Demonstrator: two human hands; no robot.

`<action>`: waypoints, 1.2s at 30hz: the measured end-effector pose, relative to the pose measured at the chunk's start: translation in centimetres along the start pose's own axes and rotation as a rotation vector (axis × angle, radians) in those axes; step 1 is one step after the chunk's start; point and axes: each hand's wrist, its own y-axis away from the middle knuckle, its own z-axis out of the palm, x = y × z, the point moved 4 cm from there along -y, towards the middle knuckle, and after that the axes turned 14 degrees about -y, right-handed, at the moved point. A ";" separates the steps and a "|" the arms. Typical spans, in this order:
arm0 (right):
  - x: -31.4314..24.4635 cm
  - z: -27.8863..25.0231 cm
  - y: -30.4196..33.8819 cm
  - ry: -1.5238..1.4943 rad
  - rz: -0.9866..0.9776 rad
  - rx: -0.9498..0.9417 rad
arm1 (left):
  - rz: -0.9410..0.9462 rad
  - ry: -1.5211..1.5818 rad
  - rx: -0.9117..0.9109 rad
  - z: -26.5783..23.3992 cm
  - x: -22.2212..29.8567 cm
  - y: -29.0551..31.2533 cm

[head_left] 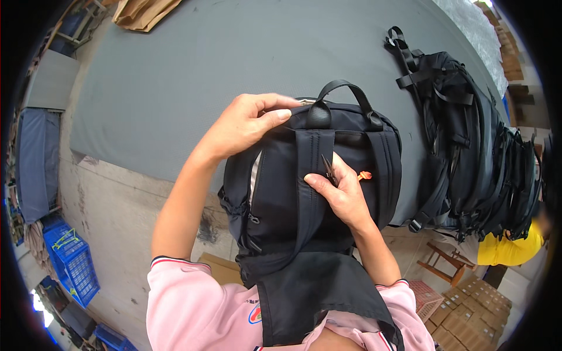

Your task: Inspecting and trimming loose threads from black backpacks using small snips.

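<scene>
A black backpack [275,193] stands upright in front of me at the table edge, shoulder straps toward me and a top carry loop [345,85] arching up. My left hand [252,120] is closed over its upper left edge, thumb on the near side and fingers beside a pale-lined opening [305,102]. In my right hand [342,190], in front of the left shoulder strap [313,205], is a small pair of dark-bladed thread snips [329,169], points upward. A small orange piece [365,175] shows beside that hand; whether it belongs to the snips I cannot tell.
The grey table [193,76] stretches away ahead. More black backpacks [462,128] stand in a row along its right side. Brown paper [143,13] lies at the far left. Blue crates [73,260] are on the left floor, cartons [468,313] lower right, near a person in yellow [512,248].
</scene>
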 end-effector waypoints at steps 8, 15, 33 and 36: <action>0.3 0.1 -0.1 -0.005 -0.008 0.008 | 0.499 -0.840 0.350 0.4 3.1 0.7; 0.3 0.5 -0.1 0.026 -0.005 0.013 | 0.644 -1.131 0.197 0.4 3.6 0.3; 0.9 -0.3 -0.1 0.144 -0.025 0.065 | 0.062 0.120 0.208 -1.1 0.3 0.7; 0.9 -0.1 0.0 0.126 -0.036 0.063 | 0.146 -0.196 0.288 0.7 0.5 1.5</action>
